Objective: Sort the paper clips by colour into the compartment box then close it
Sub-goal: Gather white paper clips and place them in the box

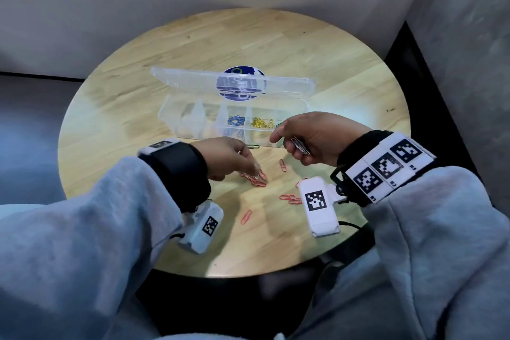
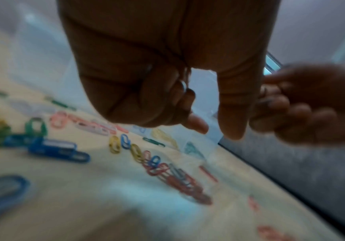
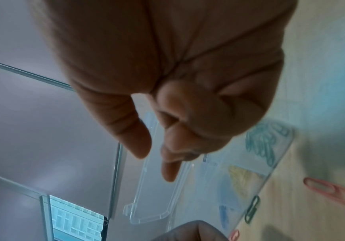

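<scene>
- Clear plastic, the compartment box (image 1: 193,119) stood open near the middle of the round wooden surface (image 1: 303,44), its lid (image 1: 193,81) tilted up and back behind the tray.
- Blue clips (image 1: 236,120) lay in one compartment and yellow clips (image 1: 261,123) in the next one to the right; green clips (image 3: 264,140) filled the end compartment, as the right wrist view showed through the wall.
- One green clip (image 1: 253,146) lay on the surface just in front of the box.
- Red clips (image 1: 288,197) were scattered over the near part of the surface, one (image 1: 283,165) between the two hands and another (image 1: 246,217) closer to the person.
- Reaching down to a small cluster of red clips (image 1: 259,182), the left hand (image 1: 229,157) had its fingertips pinched on a pale clip (image 1: 257,176) at the top of that cluster.
- Hovering above the surface beside the right end of the box, the right hand (image 1: 317,138) had its fingers curled round a bunch of silver clips (image 1: 299,144), with the forefinger and thumb pointing towards the box.
- Grey sleeves (image 1: 82,229) covered both arms, and each wrist wore a black band with a white camera unit (image 1: 320,205) marked by square black-and-white codes.
- Blur in the left wrist view left further detail of the clips on the surface unclear.
</scene>
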